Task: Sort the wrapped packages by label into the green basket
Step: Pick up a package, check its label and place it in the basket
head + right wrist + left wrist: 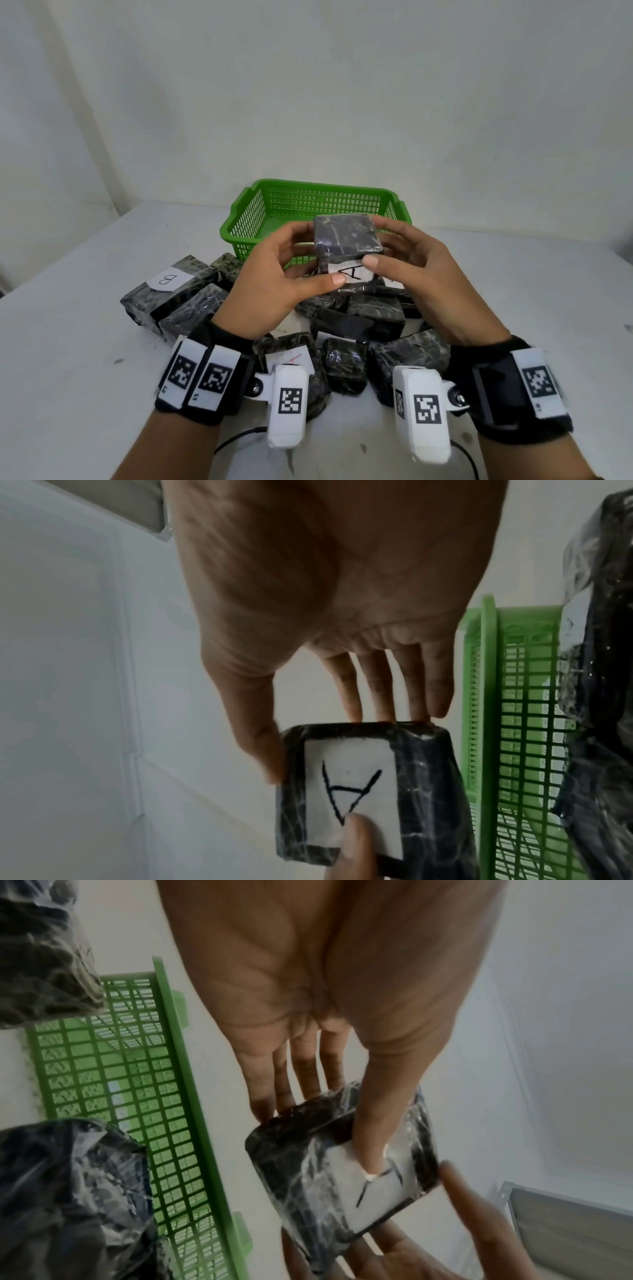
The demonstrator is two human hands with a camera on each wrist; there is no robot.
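From the head view, both hands, the left hand and right hand, gripped the A-labelled package at centre frame, just before the empty green basket. In the left wrist view its glossy film looked slick; it might slip. The right wrist view showed a boxy block, paper label, lattice plastic.
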